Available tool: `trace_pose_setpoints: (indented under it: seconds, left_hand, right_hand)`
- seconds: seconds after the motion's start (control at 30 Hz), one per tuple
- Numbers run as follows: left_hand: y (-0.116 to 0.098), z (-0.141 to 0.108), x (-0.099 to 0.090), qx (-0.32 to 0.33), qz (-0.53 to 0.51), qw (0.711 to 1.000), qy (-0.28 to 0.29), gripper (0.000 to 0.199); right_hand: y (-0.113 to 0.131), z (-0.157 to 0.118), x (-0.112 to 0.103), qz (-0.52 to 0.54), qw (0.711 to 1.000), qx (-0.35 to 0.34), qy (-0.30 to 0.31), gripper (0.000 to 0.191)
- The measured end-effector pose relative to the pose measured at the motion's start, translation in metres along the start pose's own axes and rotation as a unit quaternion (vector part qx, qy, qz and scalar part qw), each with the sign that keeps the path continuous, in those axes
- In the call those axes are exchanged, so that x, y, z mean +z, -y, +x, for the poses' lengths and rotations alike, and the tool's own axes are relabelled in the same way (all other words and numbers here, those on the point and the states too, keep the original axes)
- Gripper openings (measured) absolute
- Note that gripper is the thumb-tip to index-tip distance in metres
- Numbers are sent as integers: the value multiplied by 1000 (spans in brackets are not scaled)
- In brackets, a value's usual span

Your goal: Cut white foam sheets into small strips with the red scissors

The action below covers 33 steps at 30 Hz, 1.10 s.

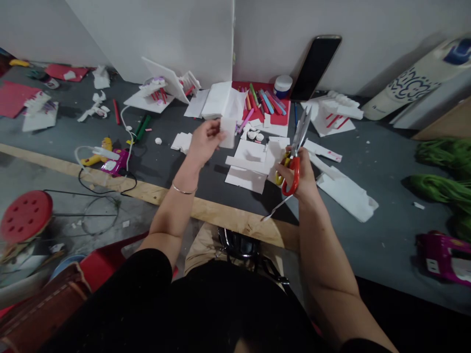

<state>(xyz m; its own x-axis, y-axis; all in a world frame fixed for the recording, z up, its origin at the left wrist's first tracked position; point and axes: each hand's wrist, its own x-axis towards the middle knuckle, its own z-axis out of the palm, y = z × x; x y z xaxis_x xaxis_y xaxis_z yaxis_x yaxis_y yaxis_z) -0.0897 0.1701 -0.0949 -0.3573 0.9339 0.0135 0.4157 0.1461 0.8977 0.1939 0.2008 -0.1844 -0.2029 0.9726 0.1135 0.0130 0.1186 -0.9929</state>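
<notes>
Between the fingers of my left hand (206,141) is a small white piece of paper (227,133), held up above the table. My right hand (305,171) grips a pair of scissors (295,159) with red and yellow handles, the blades pointing up and away from me. Below and between the hands lie cut white paper pieces (250,181), one strip resting across them. A thin pale strip (275,208) hangs below the scissors. White tissue paper (348,193) lies to the right of my right hand, and a folded white stack (217,100) is behind my left hand.
Coloured pens (263,100) lie on red paper at the back, by a small white jar (282,86) and a leaning phone (316,66). Small paper models (158,93) stand left and right. A glue gun (105,152) lies left; green yarn (441,181) and a white bottle (408,86) are right.
</notes>
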Motion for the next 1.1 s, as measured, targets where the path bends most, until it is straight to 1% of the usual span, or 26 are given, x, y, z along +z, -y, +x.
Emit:
trace_pose_setpoints:
  seconds: [0.03, 0.07, 0.13, 0.2, 0.27, 0.33, 0.4, 0.47, 0.53, 0.63, 0.8, 0.87, 0.97, 1.03, 1.1]
  left_hand:
    - [-4, -1, 11, -11, -84, 995, 47, 19]
    - [-7, -2, 22, -23, -152, 983, 98, 22]
    - [-11, -5, 45, -47, -235, 954, 178, 25]
    - [-10, -5, 64, -66, -262, 936, 227, 28]
    - [-7, -4, 76, -77, -262, 931, 242, 25]
    - [-5, -3, 81, -74, -254, 934, 239, 24]
    - [-4, -3, 81, -71, -244, 939, 232, 34]
    - [-3, -2, 79, -72, -230, 944, 226, 39]
    - [-2, -1, 77, -68, -213, 951, 213, 39]
    - [2, 5, 74, -45, -196, 962, 184, 39]
    - [13, 20, 71, -36, -216, 964, 148, 42]
    - [15, 23, 73, -37, -218, 963, 153, 40]
    - [16, 23, 77, -46, -225, 959, 166, 29]
    - [16, 21, 81, -55, -235, 958, 157, 18]
    - [16, 20, 84, -66, -244, 958, 139, 14]
  right_hand:
    - [0, 0, 0, -3, 1000, -2, 1, 57]
    - [0, 0, 1, -7, 1000, -7, 3, 58]
    - [-1, 0, 1, -16, 1000, -18, 8, 61]
    - [-2, 1, 2, -23, 999, -25, 8, 63]
    - [-3, 1, 3, -25, 999, -26, 5, 64]
    - [-4, 1, 3, -23, 999, -24, 6, 66]
    - [-4, 0, 2, -22, 1000, -17, 12, 67]
    - [-4, 0, 2, -21, 1000, -9, 13, 69]
    - [-3, 0, 1, -19, 1000, -4, 12, 70]
    - [-2, 0, 0, -17, 1000, 2, 19, 73]
    - [-2, -1, 1, -23, 1000, -1, 15, 72]
    - [-3, -1, 1, -28, 999, -3, 15, 73]
    - [-2, 0, 0, -32, 999, -3, 24, 76]
    - [0, 1, -2, -37, 999, -4, 28, 76]
    - [2, 1, -3, -48, 999, -8, 21, 75]
